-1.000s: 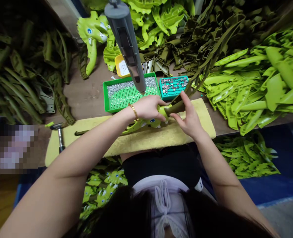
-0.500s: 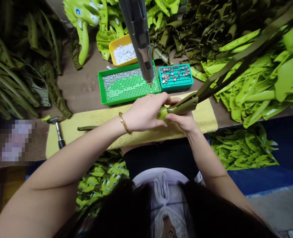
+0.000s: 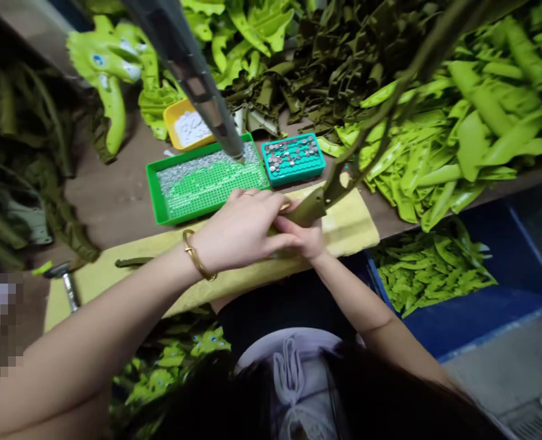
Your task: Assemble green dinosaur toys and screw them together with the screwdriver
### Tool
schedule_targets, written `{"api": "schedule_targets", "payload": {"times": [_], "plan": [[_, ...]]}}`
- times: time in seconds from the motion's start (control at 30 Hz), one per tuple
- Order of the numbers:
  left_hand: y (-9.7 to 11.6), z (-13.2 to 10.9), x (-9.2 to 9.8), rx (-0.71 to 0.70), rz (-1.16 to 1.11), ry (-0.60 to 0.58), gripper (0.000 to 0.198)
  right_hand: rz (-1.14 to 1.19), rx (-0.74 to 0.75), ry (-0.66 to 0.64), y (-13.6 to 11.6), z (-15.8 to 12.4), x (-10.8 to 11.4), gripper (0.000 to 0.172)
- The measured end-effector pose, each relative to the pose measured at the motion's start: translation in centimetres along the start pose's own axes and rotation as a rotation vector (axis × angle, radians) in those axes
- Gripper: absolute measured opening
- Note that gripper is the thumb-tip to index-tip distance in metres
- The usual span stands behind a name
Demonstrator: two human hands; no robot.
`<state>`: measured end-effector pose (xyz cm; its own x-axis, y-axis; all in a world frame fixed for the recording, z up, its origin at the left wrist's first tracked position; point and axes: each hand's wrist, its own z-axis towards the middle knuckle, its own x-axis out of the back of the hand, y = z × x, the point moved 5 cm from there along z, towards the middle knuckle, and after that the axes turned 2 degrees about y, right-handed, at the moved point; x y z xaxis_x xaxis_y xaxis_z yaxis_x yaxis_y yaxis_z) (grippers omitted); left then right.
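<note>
Both my hands are closed together around a long, forked olive-green plastic part (image 3: 311,208) above the yellow cloth (image 3: 351,223). My left hand (image 3: 241,229) wraps over its near end from above, with a gold bangle at the wrist. Pressed against the same end, my right hand (image 3: 306,239) grips from below and the right. Fingers cover most of the held end. The part's thin far arms rise up to the right, out of view and blurred. An electric screwdriver (image 3: 197,85) hangs at a slant, its tip over the green tray (image 3: 156,201) of screws.
Beside that tray are a teal tray (image 3: 293,178) with small metal discs and a yellow tray (image 3: 174,135) of white pieces. A hammer (image 3: 69,287) lies left. Lime-green parts (image 3: 472,140) heap at right; dark olive parts (image 3: 298,79) behind. A blue bin (image 3: 518,269) stands below.
My view has shifted, so the bench sits further left and lower. My hands have closed tighter over the part's near end, hiding the lime-green piece seen there. The screwdriver leans more.
</note>
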<state>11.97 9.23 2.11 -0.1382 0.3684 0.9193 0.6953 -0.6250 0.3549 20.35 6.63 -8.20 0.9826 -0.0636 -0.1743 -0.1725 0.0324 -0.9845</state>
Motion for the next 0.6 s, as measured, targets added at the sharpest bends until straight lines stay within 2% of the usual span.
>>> {"api": "schedule_targets", "payload": {"times": [0.03,0.1,0.17,0.2,0.27,0.3,0.33,0.37,0.43,0.5,0.6], "plan": [[0.1,0.9,0.2,0.006,-0.005,-0.026,0.047,-0.045,-0.053,-0.056,0.1,0.1,0.3,0.033],[0.3,2.6,0.3,0.034,-0.047,-0.101,0.041,-0.169,-0.140,-0.282,-0.1,0.5,1.7,0.036],[-0.1,3.9,0.1,0.069,-0.094,-0.156,0.032,-0.341,-0.196,-0.401,-0.9,1.7,5.2,0.036],[-0.4,4.4,-0.1,0.090,-0.113,-0.159,0.030,-0.436,-0.193,-0.321,-1.6,2.9,7.9,0.035],[-1.4,5.0,-0.7,0.149,-0.144,-0.124,0.029,-0.683,-0.098,0.123,-3.8,5.7,14.4,0.039],[-1.9,5.2,-1.0,0.185,-0.159,-0.099,0.028,-0.847,-0.047,0.300,-4.9,6.8,16.9,0.038],[-2.3,5.3,-1.4,0.222,-0.186,-0.074,0.027,-1.010,-0.029,0.411,-5.7,7.8,18.8,0.034],[-2.7,5.3,-1.8,0.260,-0.225,-0.044,0.027,-1.166,-0.028,0.467,-6.2,8.6,19.9,0.031],[-3.0,5.3,-2.6,0.326,-0.317,0.026,0.029,-1.398,-0.090,0.437,-6.2,9.8,20.6,0.031],[-3.1,5.3,-3.2,0.362,-0.380,0.092,0.036,-1.514,-0.144,0.348,-5.7,10.3,20.1,0.037],[-2.9,5.1,-3.7,0.365,-0.403,0.134,0.043,-1.609,-0.057,0.280,-5.8,10.2,18.9,0.041]]}}
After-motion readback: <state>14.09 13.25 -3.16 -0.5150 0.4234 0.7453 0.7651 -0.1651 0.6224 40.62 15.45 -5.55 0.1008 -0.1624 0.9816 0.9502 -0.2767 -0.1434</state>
